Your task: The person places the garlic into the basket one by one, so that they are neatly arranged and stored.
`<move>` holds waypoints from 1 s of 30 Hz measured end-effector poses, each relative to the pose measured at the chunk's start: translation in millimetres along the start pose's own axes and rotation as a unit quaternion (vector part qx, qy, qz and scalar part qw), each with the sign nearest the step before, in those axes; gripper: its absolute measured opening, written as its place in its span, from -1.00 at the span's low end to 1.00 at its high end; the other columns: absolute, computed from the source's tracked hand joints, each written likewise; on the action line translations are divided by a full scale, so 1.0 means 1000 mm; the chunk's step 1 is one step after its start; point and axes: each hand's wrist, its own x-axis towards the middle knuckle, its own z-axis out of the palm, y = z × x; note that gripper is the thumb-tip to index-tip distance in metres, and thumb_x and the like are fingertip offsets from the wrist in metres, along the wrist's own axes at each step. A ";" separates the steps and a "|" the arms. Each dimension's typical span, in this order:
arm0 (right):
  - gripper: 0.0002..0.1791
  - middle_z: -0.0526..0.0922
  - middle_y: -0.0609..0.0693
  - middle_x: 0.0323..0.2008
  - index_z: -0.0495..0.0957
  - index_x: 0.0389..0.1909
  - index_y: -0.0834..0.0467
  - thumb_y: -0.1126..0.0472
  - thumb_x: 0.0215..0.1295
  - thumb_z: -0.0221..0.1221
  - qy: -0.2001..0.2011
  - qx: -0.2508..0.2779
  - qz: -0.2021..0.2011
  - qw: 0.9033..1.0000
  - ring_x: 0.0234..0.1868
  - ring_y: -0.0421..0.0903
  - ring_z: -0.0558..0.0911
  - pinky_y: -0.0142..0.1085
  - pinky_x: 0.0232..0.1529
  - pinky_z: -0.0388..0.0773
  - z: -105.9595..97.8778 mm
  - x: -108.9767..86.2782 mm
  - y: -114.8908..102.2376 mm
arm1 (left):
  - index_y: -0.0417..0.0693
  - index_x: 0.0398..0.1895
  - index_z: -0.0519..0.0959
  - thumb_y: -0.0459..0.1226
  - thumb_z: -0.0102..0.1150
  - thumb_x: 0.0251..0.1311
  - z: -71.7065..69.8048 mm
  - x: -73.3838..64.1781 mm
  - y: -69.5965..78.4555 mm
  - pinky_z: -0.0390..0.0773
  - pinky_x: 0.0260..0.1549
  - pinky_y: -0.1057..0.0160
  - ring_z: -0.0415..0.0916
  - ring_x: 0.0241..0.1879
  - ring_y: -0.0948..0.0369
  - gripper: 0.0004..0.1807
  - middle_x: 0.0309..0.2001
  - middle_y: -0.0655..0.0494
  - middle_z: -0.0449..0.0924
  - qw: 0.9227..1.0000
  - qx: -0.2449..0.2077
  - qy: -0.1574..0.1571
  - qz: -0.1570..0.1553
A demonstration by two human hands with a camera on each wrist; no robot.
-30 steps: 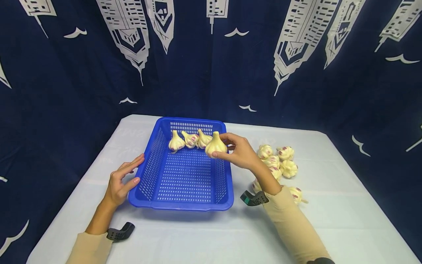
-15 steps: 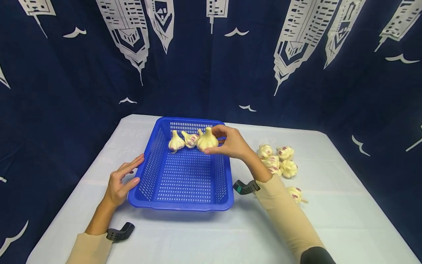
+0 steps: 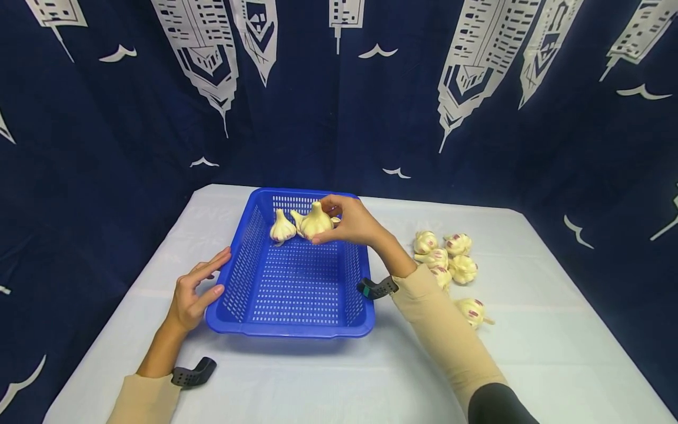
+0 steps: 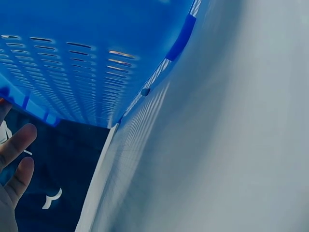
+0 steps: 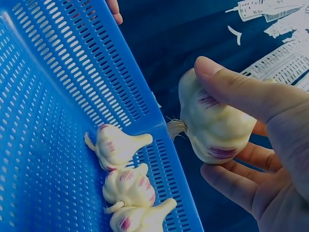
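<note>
Your right hand [image 3: 354,222] is grasping a garlic bulb [image 3: 315,224], thumb on the near side and fingers behind, so the bulb lies just to the left of the palm, over the far part of the blue basket [image 3: 288,331]. The relation to judge by is that bulb against the three resting bulbs [image 5: 128,187] lined up at the basket's far wall: the head camera shows it overlapping them, while the right wrist view shows it raised, with a gap between. Its long axis stands close to upright, neck up and roots [image 5: 177,126] pointing down. Your right grip is clearly the nearer one to that row; your left hand [image 3: 189,297], fingers extended and grasping nothing, touches the basket's left rim. The loose bulbs [image 3: 463,269] lie on the surface [image 3: 556,330] well to the right of the held one, some partly covered by your right sleeve [image 3: 450,335].
</note>
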 end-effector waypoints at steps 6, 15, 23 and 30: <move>-0.33 0.65 0.03 -0.11 0.58 0.02 0.23 0.00 -0.10 0.55 0.005 -0.014 0.015 1.000 -0.09 -0.01 0.62 -0.33 -0.22 0.62 0.006 0.008 -0.002 | -0.38 0.18 0.53 -0.44 0.04 -0.09 0.000 0.001 0.001 0.37 -0.19 0.34 0.50 -0.03 0.38 -0.39 0.26 -0.11 0.50 1.000 -0.001 -0.007 -0.006; -0.34 0.64 0.03 -0.09 0.57 0.06 0.22 -0.04 -0.02 0.49 -0.014 -0.027 0.023 0.999 -0.09 -0.01 0.63 -0.31 -0.23 0.60 0.015 0.021 -0.004 | -0.38 0.18 0.53 -0.44 0.05 -0.09 -0.001 0.001 0.001 0.37 -0.18 0.34 0.50 -0.03 0.38 -0.39 0.26 -0.09 0.50 1.000 -0.003 -0.006 -0.009; -0.37 0.67 -0.01 -0.12 0.59 0.03 0.20 -0.07 0.00 0.48 -0.046 -0.051 0.004 0.998 -0.17 -0.08 0.62 -0.35 -0.27 0.54 0.027 0.028 -0.011 | -0.36 0.19 0.53 -0.45 0.05 -0.08 -0.002 0.002 0.005 0.38 -0.18 0.32 0.50 -0.02 0.39 -0.39 0.27 -0.07 0.49 1.000 0.000 -0.005 -0.009; -0.50 0.61 -0.01 -0.31 0.60 -0.13 0.19 -0.04 0.02 0.48 -0.066 -0.074 0.010 0.995 -0.36 -0.12 0.51 -0.39 -0.46 0.43 0.039 0.041 -0.017 | -0.38 0.19 0.53 -0.44 0.05 -0.07 -0.002 0.001 0.004 0.37 -0.17 0.34 0.50 -0.03 0.39 -0.40 0.27 -0.09 0.49 1.000 -0.006 -0.009 -0.020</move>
